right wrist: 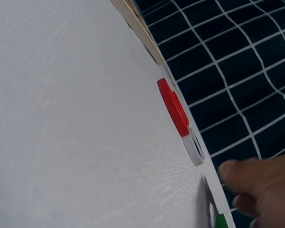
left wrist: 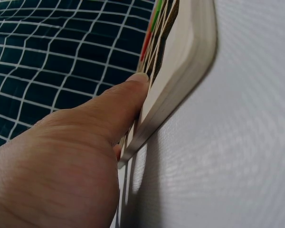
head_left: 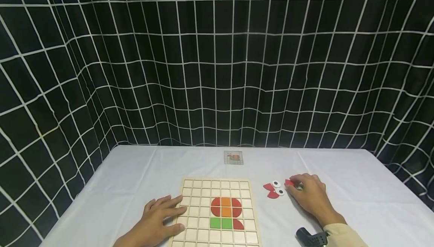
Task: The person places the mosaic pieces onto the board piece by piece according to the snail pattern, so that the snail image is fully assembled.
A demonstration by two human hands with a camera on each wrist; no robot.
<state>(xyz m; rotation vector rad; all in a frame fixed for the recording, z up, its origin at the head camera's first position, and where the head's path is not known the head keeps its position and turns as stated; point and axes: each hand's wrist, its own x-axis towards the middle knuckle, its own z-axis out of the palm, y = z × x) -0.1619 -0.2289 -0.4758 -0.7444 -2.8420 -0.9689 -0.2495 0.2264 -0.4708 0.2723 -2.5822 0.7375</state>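
Note:
My left hand [head_left: 159,220] rests with spread fingers on the left edge of the wooden grid board [head_left: 197,222]. In the left wrist view, its thumb [left wrist: 128,92] lies against the board's rim. Set in the grid are red rounded pieces [head_left: 215,207], orange squares [head_left: 226,206], green squares [head_left: 221,223] and a red quarter-round [head_left: 238,224]. My right hand [head_left: 312,198], right of the board, pinches a red piece [head_left: 289,182] between thumb and index finger; the fingers partly hide it. A green piece [right wrist: 221,221] lies below this hand.
Two red pieces [head_left: 272,194] and two white eye discs [head_left: 276,184] lie between the board and my right hand. A small picture card [head_left: 233,157] lies at the back of the white-covered table [head_left: 135,175]. A dark netted curtain [head_left: 217,70] stands behind.

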